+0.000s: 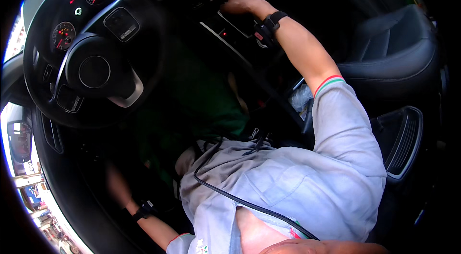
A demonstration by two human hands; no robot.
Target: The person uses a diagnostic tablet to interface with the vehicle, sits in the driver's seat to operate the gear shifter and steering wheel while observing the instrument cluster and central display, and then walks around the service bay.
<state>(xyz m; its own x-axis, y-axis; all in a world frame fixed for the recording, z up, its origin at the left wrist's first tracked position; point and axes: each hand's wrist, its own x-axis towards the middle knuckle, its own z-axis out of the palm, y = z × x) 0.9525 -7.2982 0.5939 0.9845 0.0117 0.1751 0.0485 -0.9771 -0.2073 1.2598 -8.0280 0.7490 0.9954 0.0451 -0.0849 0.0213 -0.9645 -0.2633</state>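
Head view: right hand [240, 0] at console [231, 38], left hand [118, 186] blurred.
Cannot tell either grip; console looks stiff, best held by its edge.

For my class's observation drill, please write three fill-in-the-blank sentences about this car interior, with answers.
The steering wheel is on the picture's ____ side.
Vertically, the right hand appears ____ than the left hand.
The wrist strap beside the right hand is coloured ____.

Missing words: left; higher; black.
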